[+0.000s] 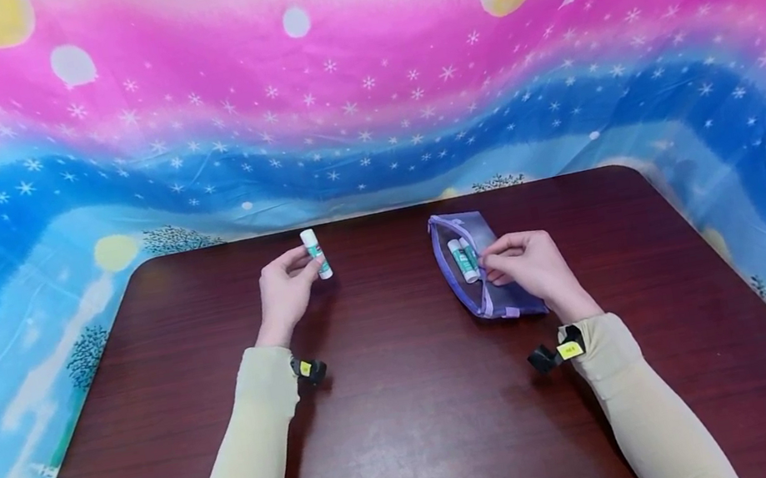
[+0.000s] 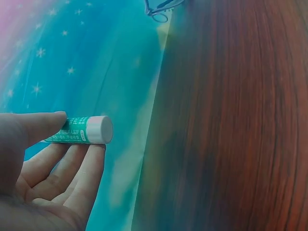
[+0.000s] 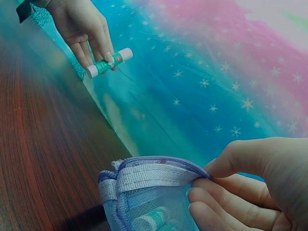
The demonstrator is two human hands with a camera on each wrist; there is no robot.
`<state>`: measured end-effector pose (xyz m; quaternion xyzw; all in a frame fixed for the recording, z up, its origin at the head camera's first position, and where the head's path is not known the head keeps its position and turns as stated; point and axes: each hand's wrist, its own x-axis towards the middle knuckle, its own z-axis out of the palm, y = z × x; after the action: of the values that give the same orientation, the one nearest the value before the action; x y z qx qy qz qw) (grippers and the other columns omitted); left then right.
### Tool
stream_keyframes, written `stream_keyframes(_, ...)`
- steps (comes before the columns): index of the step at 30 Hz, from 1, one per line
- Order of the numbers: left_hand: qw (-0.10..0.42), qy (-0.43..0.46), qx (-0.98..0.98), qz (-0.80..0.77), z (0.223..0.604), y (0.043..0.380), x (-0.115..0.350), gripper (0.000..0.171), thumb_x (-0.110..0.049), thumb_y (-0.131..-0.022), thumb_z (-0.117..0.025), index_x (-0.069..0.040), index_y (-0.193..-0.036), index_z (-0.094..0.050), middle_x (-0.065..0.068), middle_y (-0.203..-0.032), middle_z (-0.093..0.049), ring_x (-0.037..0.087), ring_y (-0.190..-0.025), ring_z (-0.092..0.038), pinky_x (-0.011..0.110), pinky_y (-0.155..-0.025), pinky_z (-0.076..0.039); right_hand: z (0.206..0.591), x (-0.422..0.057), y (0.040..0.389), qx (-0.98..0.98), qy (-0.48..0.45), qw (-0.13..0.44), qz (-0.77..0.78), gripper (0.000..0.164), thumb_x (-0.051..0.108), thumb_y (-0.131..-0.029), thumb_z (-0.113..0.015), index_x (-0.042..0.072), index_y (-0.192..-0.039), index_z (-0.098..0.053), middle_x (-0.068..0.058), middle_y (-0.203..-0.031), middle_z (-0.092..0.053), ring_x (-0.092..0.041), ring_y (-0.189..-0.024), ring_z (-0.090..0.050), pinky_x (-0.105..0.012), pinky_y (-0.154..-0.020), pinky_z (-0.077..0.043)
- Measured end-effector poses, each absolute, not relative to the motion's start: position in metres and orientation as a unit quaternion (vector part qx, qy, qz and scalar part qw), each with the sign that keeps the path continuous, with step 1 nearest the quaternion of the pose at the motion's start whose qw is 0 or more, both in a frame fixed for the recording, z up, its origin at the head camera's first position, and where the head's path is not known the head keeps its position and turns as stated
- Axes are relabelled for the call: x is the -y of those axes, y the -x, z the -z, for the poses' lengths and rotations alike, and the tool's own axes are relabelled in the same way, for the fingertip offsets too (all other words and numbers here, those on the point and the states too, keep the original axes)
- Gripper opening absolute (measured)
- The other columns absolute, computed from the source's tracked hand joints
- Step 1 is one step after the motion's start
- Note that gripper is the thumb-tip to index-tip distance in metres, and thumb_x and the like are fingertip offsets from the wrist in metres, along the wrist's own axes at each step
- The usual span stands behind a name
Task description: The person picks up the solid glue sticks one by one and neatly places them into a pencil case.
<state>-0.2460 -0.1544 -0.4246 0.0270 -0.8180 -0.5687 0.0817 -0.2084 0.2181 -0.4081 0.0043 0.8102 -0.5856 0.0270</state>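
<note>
Between thumb and fingers my left hand (image 1: 288,290) pinches a green glue stick (image 1: 316,255) with white ends, raised over the far left part of the table. The left wrist view shows its white end (image 2: 100,130) sticking out past the fingertips. My right hand (image 1: 527,264) pinches the edge of a purple mesh zip pouch (image 1: 442,263), whose mouth gapes toward the left. Inside the pouch lie two similar glue sticks (image 1: 464,261) side by side. Through the mesh in the right wrist view, part of one glue stick (image 3: 153,219) shows.
The dark reddish-brown wooden table (image 1: 396,406) has rounded far corners. Behind it and along both sides hangs a pink and blue cloth (image 1: 361,107) with snowflakes. A black wrist camera (image 1: 309,370) sits by the left cuff, another camera (image 1: 554,352) by the right.
</note>
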Motion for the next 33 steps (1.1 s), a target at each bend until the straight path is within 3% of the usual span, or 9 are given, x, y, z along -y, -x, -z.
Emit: stream_keyframes(33, 0.022, 0.038, 0.822, 0.568, 0.430, 0.249, 0.089, 0.039, -0.020, -0.097, -0.074, -0.005, -0.132, -0.068, 0.009, -0.114, -0.072, 0.020, -0.099, -0.071, 0.036, -0.086, -0.058, 0.409, -0.216, 0.209, -0.810, 0.002, 0.026, 0.586, 0.020, 0.010, -0.093, -0.074, -0.006, -0.105, -0.075, -0.018, -0.093, -0.075, -0.023, -0.073, -0.073, -0.034, -0.068, -0.062)
